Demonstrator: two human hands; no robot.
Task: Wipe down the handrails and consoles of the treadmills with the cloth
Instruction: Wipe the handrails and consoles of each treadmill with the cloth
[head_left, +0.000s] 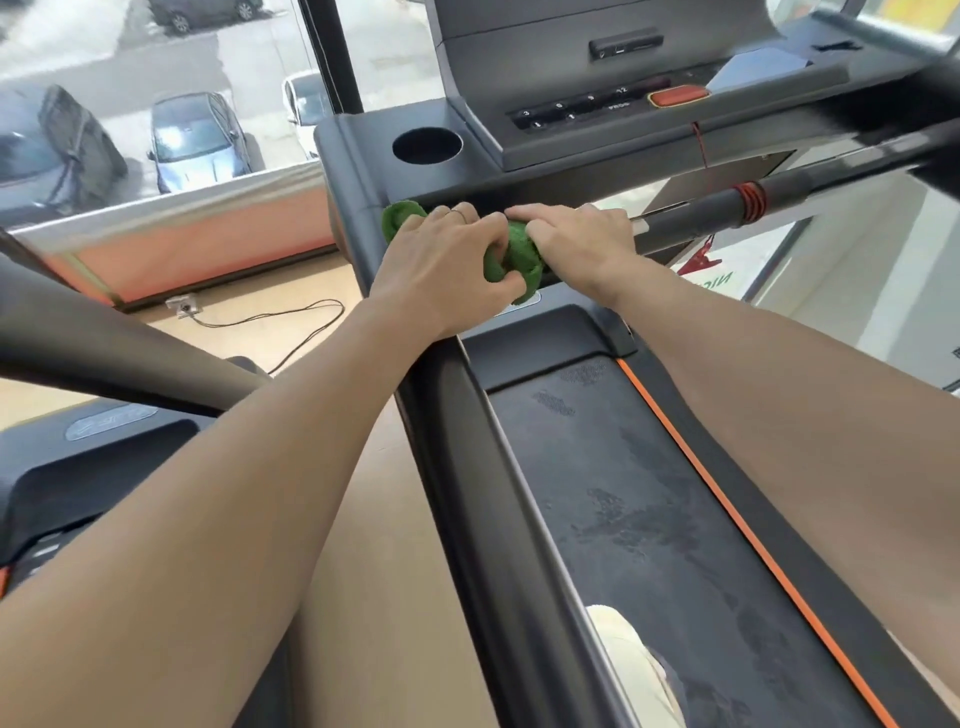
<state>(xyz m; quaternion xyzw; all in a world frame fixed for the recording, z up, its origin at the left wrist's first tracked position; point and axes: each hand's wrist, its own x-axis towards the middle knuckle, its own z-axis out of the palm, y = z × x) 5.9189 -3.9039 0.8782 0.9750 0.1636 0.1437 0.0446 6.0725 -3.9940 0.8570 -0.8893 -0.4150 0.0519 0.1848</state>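
Left hand: my left hand (447, 265) grips the green cloth (519, 257), fingers curled over the front bar, thumb pinching a fold below.
Right hand: my right hand (576, 236) lies over the same bar just right of the left, fingers bent over its top, its inner edge touching the cloth; I cannot tell whether it grips the cloth or only the bar.
Cloth: bunched between both hands on the handrail (701, 218), one end poking out left of my left hand against the console's left corner.
Console: the console (597, 140) sits just beyond the bar, with a round cup holder (427, 144) at far left and an orange button (678, 96) to the right.
Handrail detail: orange cord (750, 200) wraps the bar to the right of my hands.
Belt: the treadmill belt (649, 519) runs near me, orange stripe along its right edge.
Left side: a second treadmill (78, 467) stands well apart; cars show through the far window.
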